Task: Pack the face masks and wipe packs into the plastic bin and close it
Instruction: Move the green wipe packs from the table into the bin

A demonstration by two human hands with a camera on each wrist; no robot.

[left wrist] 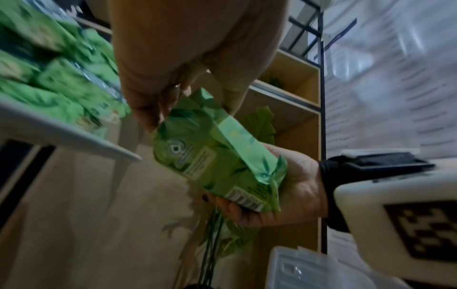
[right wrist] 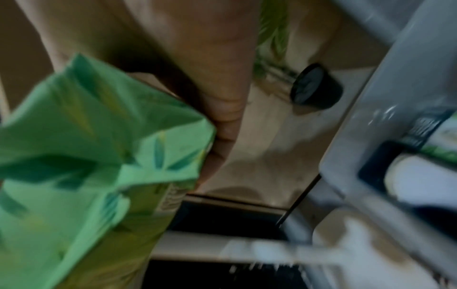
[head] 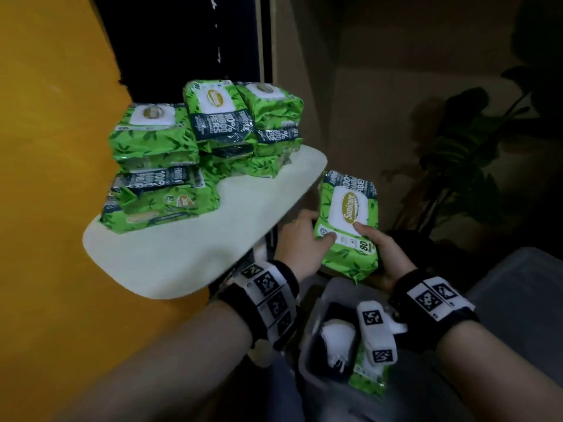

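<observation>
Barcode [left wrist: 245, 199] on wipe pack [left wrist: 212, 156]: left-wrist view only.

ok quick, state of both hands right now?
Left hand: gripping the wipe pack, thumb on its front, fingers behind.
Right hand: gripping the same wipe pack at its lower end, thumb on top.

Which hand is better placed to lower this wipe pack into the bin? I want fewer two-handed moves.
Probably the right hand: it cradles the wipe pack from beneath and hangs almost directly above the open bin. The left hand grips the pack's far side, nearer the table.
</observation>
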